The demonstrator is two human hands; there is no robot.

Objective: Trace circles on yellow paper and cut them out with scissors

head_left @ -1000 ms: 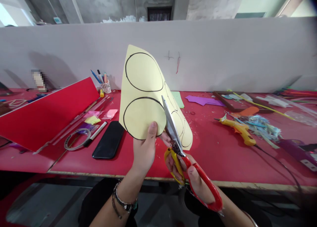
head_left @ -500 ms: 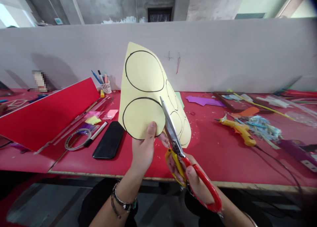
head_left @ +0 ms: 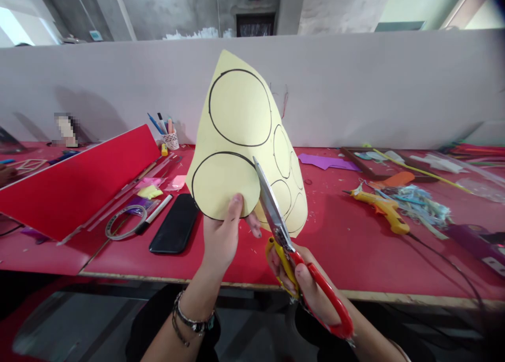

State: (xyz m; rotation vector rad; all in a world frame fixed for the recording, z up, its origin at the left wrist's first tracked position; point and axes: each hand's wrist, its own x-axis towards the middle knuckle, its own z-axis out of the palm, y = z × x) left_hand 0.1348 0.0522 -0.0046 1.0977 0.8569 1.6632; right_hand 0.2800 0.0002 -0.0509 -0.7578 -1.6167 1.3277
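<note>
My left hand (head_left: 224, 233) grips a pale yellow paper sheet (head_left: 240, 107) by its lower edge, thumb in front and fingers behind. Several black circles are drawn on the sheet, which bends back on its right side. My right hand (head_left: 305, 278) is closed round the scissors (head_left: 272, 209), which have one red and one yellow handle. Their blades lie along the right edge of the lower large circle, tips pointing up and left. A cut runs along that edge, and the blades look nearly closed. Part of the lower blade is hidden by the paper.
On the left lie a black phone (head_left: 174, 224), a marker (head_left: 153, 214), a tape roll (head_left: 125, 222) and a leaning red board (head_left: 79, 183). A cup of pens (head_left: 170, 139) stands behind. To the right are a yellow glue gun (head_left: 379, 209), fabric scraps (head_left: 418, 201) and purple paper (head_left: 329, 162).
The sheet has turned clockwise, its top swinging up and right. My left hand has shifted slightly left with its lower edge. The scissors have stayed nearly in place.
</note>
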